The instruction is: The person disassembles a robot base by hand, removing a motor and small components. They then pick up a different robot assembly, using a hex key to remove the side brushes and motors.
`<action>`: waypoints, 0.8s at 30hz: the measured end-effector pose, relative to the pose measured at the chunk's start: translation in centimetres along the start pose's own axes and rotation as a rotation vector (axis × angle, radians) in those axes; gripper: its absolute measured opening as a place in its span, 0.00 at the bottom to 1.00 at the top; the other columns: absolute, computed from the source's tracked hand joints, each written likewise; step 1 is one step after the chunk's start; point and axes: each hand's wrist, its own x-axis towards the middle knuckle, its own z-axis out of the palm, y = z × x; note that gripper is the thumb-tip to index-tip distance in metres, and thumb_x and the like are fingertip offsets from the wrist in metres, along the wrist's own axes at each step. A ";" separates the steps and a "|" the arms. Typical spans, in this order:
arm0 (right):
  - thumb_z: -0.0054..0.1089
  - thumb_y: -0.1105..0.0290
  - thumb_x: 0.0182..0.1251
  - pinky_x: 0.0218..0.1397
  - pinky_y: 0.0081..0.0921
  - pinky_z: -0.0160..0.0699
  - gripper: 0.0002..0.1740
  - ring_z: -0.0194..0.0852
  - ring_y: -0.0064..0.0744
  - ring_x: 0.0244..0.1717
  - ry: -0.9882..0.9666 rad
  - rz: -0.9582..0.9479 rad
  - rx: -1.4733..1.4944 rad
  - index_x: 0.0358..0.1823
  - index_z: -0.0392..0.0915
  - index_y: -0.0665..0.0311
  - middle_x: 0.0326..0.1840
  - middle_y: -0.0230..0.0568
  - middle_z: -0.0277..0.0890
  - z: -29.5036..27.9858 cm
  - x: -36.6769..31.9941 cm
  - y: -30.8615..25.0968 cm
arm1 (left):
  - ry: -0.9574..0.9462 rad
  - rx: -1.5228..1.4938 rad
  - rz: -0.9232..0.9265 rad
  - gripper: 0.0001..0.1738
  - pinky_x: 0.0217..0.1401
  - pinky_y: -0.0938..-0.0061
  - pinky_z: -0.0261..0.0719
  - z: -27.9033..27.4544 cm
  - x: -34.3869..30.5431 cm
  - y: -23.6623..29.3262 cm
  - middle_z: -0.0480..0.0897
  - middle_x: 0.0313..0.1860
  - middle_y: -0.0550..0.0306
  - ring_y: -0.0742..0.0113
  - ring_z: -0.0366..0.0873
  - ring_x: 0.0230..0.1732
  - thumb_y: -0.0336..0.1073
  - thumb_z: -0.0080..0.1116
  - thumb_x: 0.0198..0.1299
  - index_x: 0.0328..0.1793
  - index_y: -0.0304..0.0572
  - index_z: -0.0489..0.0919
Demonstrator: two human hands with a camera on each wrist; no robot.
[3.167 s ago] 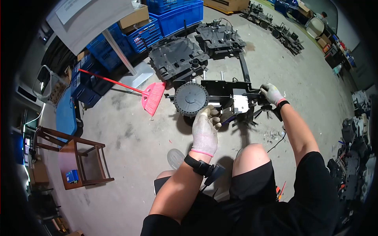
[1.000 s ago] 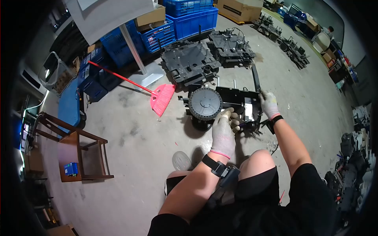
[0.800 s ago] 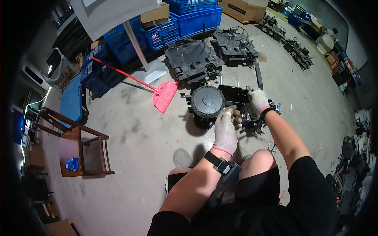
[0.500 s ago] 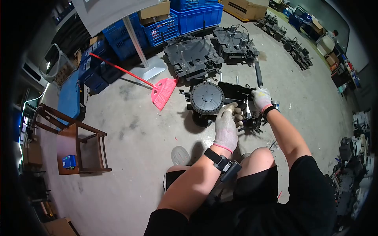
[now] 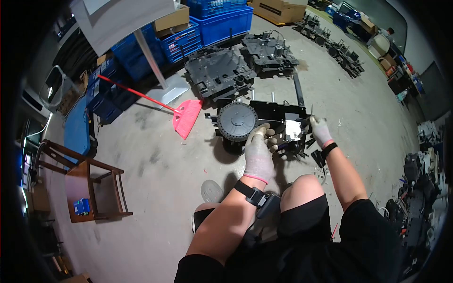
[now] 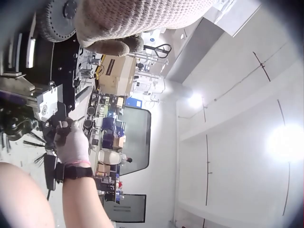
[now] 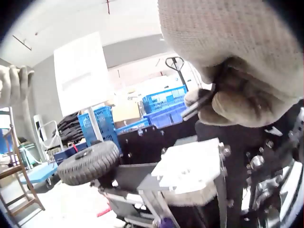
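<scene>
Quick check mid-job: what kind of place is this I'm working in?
Most likely a workshop or warehouse floor where machines are assembled or taken apart: bare concrete floor, stacked blue crates, and several black machine chassis lying beyond the wheeled frame being worked on.

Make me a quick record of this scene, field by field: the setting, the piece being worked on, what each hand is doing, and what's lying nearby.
setting: workshop with a concrete floor, person seated low
workpiece: black chassis with a wheel and a white plate
left hand: gloved, fingers curled over the chassis's near edge beside the wheel
right hand: gloved, pinches a thin dark rod by the white plate
nearby: pink broom, blue crates
</scene>
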 end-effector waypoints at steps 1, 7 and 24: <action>0.43 0.64 0.78 0.23 0.23 0.66 0.16 0.70 0.22 0.23 0.051 -0.127 -0.119 0.46 0.79 0.66 0.29 0.33 0.74 0.2 0.7 3.9 | 0.000 0.009 -0.002 0.12 0.27 0.82 0.74 0.1 0.1 0.1 0.77 0.36 0.61 0.77 0.73 0.28 0.36 0.48 0.70 0.54 0.39 0.76; 0.36 0.60 0.80 0.17 0.21 0.60 0.18 0.61 0.19 0.15 -0.195 0.419 0.458 0.39 0.75 0.59 0.21 0.23 0.69 0.3 -2.4 -1.9 | -0.026 0.049 -0.038 0.13 0.34 0.80 0.72 0.6 -0.3 -0.5 0.76 0.35 0.65 0.76 0.72 0.32 0.39 0.47 0.72 0.57 0.42 0.74; 0.35 0.55 0.80 0.14 0.21 0.51 0.19 0.52 0.16 0.12 -0.200 0.709 0.784 0.30 0.71 0.49 0.15 0.16 0.59 1.5 0.5 -2.4 | -0.018 0.037 -0.043 0.13 0.34 0.80 0.71 0.5 0.2 0.1 0.76 0.34 0.64 0.75 0.72 0.31 0.38 0.48 0.71 0.55 0.41 0.74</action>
